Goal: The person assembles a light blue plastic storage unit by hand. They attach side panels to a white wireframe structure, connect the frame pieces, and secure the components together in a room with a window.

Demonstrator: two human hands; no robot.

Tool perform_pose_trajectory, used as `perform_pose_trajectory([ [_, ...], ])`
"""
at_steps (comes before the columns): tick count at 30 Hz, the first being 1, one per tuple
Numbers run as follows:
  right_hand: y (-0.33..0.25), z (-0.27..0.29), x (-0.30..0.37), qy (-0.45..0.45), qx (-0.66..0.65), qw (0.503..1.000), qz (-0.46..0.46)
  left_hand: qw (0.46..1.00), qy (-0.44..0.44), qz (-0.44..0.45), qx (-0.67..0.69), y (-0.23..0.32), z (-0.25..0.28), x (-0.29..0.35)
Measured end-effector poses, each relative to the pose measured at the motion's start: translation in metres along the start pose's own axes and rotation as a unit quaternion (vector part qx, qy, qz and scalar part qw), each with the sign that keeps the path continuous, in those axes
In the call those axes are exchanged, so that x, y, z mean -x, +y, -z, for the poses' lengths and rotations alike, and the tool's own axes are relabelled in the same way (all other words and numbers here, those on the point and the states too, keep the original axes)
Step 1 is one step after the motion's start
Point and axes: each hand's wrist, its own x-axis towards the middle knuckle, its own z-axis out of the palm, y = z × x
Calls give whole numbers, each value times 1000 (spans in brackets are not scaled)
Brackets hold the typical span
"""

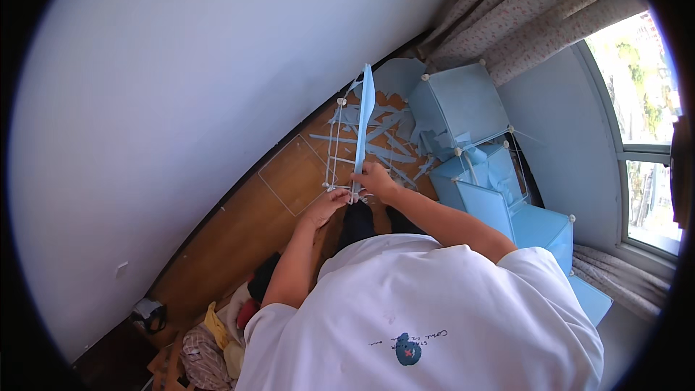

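Ahead of my body stands a thin light-blue panel (365, 112), seen nearly edge-on. My right hand (378, 179) is closed, its fingers pinching the panel's near end. A white wire frame (331, 152) with round white corner connectors is beside the panel on its left. My left hand (327, 208) is closed at the frame's near corner, its fingertips on a small white connector (355, 197). Exactly how panel, wire and connector meet is partly hidden by my fingers.
Assembled light-blue cube boxes (463, 105) with white connectors stand along the right, below a window (644, 94) and curtain (536, 7). Torn blue strips (391, 148) litter the wooden floor (239, 246) ahead. A white wall (181, 101) rises on the left; clothes (206, 355) lie lower left.
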Motion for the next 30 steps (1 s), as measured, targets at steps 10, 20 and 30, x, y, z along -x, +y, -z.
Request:
perform_pose_trajectory([
  [10,17,11,1,12,-38,999,-15,999,51,0,15,14,-21,-2],
  [20,23,15,-6,51,48,997,-13,974,202,-31,-101,7,-41,-19],
  [30,13,24,3,70,13,997,-6,954,202,-73,-207,15,-53,-24],
])
